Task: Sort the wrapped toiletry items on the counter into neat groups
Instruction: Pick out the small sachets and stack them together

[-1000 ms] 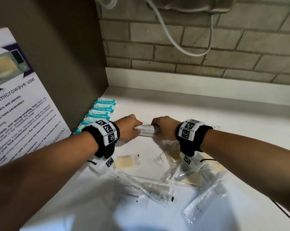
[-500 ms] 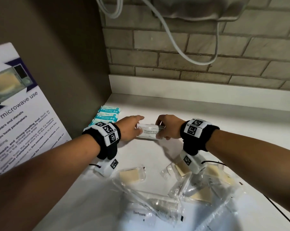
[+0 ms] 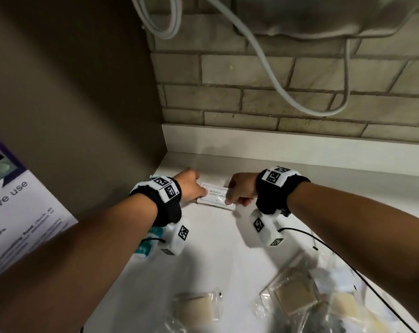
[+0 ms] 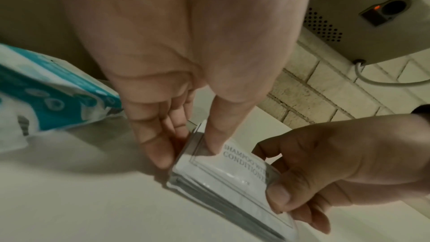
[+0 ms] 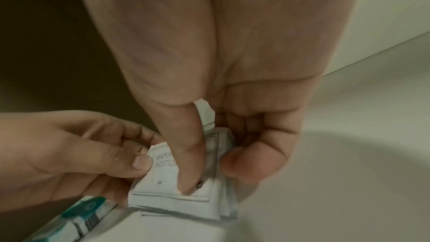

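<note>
A stack of white sachets (image 3: 215,197) printed "shampoo with conditioner" lies low on the white counter (image 3: 218,248) near its back left corner. My left hand (image 3: 199,191) pinches its left end, thumb on top and fingers against the edge (image 4: 186,154). My right hand (image 3: 230,198) pinches the right end, thumb pressed on the top sachet and fingers curled at the side (image 5: 216,174). The stack (image 4: 232,174) looks squared up, and its bottom (image 5: 186,207) touches the counter. Teal wipe packets (image 3: 144,247) lie left of it, mostly hidden by my left wrist.
Clear-wrapped soap bars (image 3: 199,306) (image 3: 292,296) and other crinkled packets lie at the near right. A brown side wall (image 3: 83,104) closes the left. A brick backsplash (image 3: 251,104) with a hanging white cord (image 3: 271,68) closes the back. A microwave notice (image 3: 16,212) hangs at left.
Both hands carried the sachet stack away from the loose pile toward the back left corner. They turned it label up and lowered it to the counter.
</note>
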Available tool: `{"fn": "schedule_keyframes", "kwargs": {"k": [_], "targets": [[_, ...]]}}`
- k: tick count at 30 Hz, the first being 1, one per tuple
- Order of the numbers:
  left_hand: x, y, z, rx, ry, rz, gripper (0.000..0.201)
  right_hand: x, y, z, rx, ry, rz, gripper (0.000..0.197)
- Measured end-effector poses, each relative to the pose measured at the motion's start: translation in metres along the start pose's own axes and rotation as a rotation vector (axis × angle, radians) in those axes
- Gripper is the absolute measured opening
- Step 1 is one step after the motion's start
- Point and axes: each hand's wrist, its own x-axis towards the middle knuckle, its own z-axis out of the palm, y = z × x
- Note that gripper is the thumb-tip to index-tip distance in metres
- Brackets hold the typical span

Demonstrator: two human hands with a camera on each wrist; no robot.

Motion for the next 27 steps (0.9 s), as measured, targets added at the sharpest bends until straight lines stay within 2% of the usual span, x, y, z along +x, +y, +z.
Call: {"fn": "schedule_keyframes", "kwargs": {"k": [4, 7, 10, 12, 17, 21, 23, 27], "targets": [[0.009, -0.002, 0.003, -0.001, -0.024, -0.030, 0.051, 0.006, -0.003, 0.001, -0.049, 0.012, 0.011, 0.011], [0.010, 0.003, 0.000, 0.103, -0.023, -0.018, 0.014, 0.007, -0.005, -0.002, -0.120, 0.050, 0.020, 0.010], [0.010, 0.009, -0.001, 0.240, -0.021, -0.008, 0.024, 0.010, -0.001, -0.001, -0.101, 0.072, 0.040, 0.012], [0.008, 0.012, -0.001, 0.303, -0.011, 0.000, 0.020, 0.008, 0.000, 0.000, -0.119, 0.106, 0.041, 0.010], [0.004, 0.015, -0.001, 0.353, 0.007, -0.005, 0.030, -0.003, -0.002, 0.003, -0.162, 0.209, 0.027, 0.018], [-0.009, 0.020, -0.004, 0.359, 0.039, -0.031, 0.053, -0.016, -0.002, 0.007, -0.188, 0.251, 0.033, 0.064], [-0.021, 0.023, -0.008, 0.385, 0.066, -0.023, 0.058, -0.027, -0.002, 0.008, -0.243, 0.285, 0.025, 0.077], [-0.063, 0.024, -0.015, 0.427, 0.064, 0.108, 0.056, -0.076, -0.001, 0.019, -0.343, 0.313, -0.052, 0.066]]}}
